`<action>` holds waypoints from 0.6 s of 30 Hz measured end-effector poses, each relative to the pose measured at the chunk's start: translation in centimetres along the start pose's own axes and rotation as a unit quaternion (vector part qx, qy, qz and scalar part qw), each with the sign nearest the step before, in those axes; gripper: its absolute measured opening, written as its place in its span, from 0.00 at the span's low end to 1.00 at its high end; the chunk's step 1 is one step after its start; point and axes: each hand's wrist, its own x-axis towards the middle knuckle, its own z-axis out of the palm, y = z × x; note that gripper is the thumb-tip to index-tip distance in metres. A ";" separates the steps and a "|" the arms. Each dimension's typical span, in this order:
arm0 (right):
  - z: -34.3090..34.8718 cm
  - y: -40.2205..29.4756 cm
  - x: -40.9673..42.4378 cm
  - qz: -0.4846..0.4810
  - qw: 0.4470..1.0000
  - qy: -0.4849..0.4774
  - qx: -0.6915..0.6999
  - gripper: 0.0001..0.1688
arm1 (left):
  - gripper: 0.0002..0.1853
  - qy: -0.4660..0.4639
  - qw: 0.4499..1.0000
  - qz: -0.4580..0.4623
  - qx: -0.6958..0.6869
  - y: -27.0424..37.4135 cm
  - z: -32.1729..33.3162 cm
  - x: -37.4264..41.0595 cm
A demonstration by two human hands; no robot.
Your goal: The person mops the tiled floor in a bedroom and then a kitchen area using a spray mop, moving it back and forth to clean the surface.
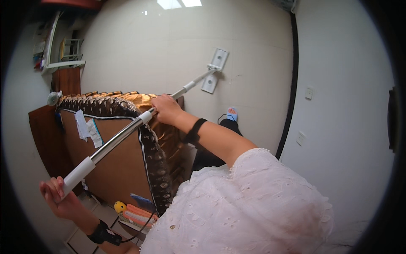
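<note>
A long flat mop runs diagonally across the view, with a silver metal handle (115,142) and white sleeves. My left hand (55,197) grips the thick white grip (77,176) at the handle's top end. Further down the pole, my right hand (165,109) is wrapped around it, just past a white collar (145,117). The far end carries a white, two-plate mop head (215,70), which rests on the pale tiled floor (250,73). Its two plates lie either side of the hinge joint.
Below the pole stands a brown-topped table (117,165) edged with dark lace trim and gold ruffled cloth (168,136). Papers (90,128) lie on it. A basket of orange items (139,216) sits near my body. To the right are a white wall (336,104) and my slippered foot (232,114).
</note>
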 end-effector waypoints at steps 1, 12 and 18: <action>-1.4 0.8 -1.0 0.018 1.000 0.005 -0.019 0.06 | 0.13 -0.023 0.999 -0.010 -0.022 -0.8 0.9 0.6; -13.8 8.5 -13.3 0.056 0.973 0.198 -0.104 0.07 | 0.10 -0.152 0.978 -0.058 -0.130 -5.7 15.8 0.5; -17.5 4.4 -9.0 0.022 0.958 0.269 -0.093 0.07 | 0.10 -0.189 0.964 0.009 -0.186 -0.1 17.3 4.1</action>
